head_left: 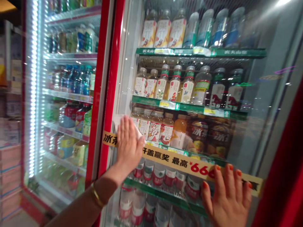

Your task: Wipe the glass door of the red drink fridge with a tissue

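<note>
My left hand (129,143) lies flat against the glass door (251,104) of a drinks fridge, fingers together and stretched out, pressing a thin white cloth or tissue (117,121) that shows at its upper edge. It covers part of a yellow promotional strip (170,159) stuck across the glass. My right hand (227,197) rests flat on the same door lower right, fingers spread, nails painted orange, holding nothing. A gold bracelet sits on my left wrist.
Behind the glass, green shelves (189,107) carry rows of bottled teas, juices and water. A second fridge (68,94) with a red frame (104,88) stands to the left. Stacked boxes (9,164) fill the far left. Red fabric (288,176) hangs at the right edge.
</note>
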Tool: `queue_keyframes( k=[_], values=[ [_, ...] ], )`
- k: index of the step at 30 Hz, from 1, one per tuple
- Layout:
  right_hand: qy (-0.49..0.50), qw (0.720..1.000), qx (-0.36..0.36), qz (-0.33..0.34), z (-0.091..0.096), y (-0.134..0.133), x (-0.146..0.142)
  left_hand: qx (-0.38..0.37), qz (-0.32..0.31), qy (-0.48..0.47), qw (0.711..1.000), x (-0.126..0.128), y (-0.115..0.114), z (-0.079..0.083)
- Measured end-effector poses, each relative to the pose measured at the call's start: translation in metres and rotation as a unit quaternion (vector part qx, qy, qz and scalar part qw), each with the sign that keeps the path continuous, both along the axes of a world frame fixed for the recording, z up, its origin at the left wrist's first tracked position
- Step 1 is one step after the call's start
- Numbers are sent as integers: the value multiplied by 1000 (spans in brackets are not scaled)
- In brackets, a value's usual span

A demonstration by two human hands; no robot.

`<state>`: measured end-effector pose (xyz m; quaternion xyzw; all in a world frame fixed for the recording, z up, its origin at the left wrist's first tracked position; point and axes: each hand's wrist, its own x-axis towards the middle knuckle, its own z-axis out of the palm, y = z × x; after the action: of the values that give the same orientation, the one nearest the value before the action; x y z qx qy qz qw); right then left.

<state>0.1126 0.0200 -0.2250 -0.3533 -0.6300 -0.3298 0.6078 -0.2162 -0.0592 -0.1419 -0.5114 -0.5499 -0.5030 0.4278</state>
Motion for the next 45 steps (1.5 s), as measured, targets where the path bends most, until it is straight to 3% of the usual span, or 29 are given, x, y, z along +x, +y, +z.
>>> queue_keyframes(
  k=[1,3,5,6,8,10,12,14,15,17,19,21,22,24,26,28,30,32,34,35,36,38,41,43,45],
  values=[
    [-3,1000,0,-1,0,0,0,-20,-3,54,998,16,-1,-11],
    [-14,1000,5,-7,0,0,1,-71,-8,185,980,30,-8,-50],
    [-26,1000,6,-16,-2,2,3,-69,12,264,962,13,-20,-90],
    [-34,999,6,-22,-2,2,5,-59,21,248,967,-4,-24,-101],
    [-46,998,0,-35,-4,4,7,-40,33,131,990,-38,-25,-100],
    [-47,998,-7,-46,-4,4,8,-29,30,9,999,-49,-17,-77],
    [-37,998,-9,-46,-2,3,7,-26,12,-37,999,-28,-8,-53],
    [-33,999,-7,-34,1,1,6,-27,4,4,1000,13,-2,-49],
    [-32,999,-1,-27,1,0,6,-34,4,49,998,34,-2,-57],
    [-30,999,9,-21,-1,-2,4,-72,12,173,982,60,-7,-88],
    [-27,999,12,-24,-11,-4,2,-85,31,223,971,55,-17,-123],
    [-35,999,5,-22,-25,-6,0,-72,53,153,984,27,-24,-140],
    [-42,999,3,-19,-32,-6,0,-61,62,91,992,13,-25,-137],
    [-50,999,6,-12,-44,-8,-1,-40,77,-20,996,-3,-21,-117],
    [-45,999,10,-11,-49,-8,-1,-34,80,-63,994,11,-12,-93],
    [-42,999,10,-7,-49,-8,-1,-44,60,-27,997,46,-4,-85],
    [-43,999,8,-5,-47,-7,0,-54,23,86,995,80,-2,-102],
    [-43,999,17,-8,-45,-7,-1,-55,0,184,981,90,-8,-135],
    [-42,999,29,-13,-45,-7,-2,-58,20,182,981,70,-17,-159],
    [-42,998,35,-16,-45,-6,-2,-52,38,139,988,52,-21,-161],
    [-43,998,40,-17,-45,-6,-2,-41,54,82,994,34,-22,-156],
    [-45,998,47,-16,-44,-6,-2,-5,71,-31,997,8,-20,-129],
    [-43,998,51,-15,-45,-6,-1,-7,70,-77,994,19,-7,-85],
    [-43,998,41,-13,-48,-6,0,-40,50,-27,998,50,-3,-80],
    [-35,999,29,-10,-56,-4,-1,-66,31,79,994,75,-7,-98]
  ],
)
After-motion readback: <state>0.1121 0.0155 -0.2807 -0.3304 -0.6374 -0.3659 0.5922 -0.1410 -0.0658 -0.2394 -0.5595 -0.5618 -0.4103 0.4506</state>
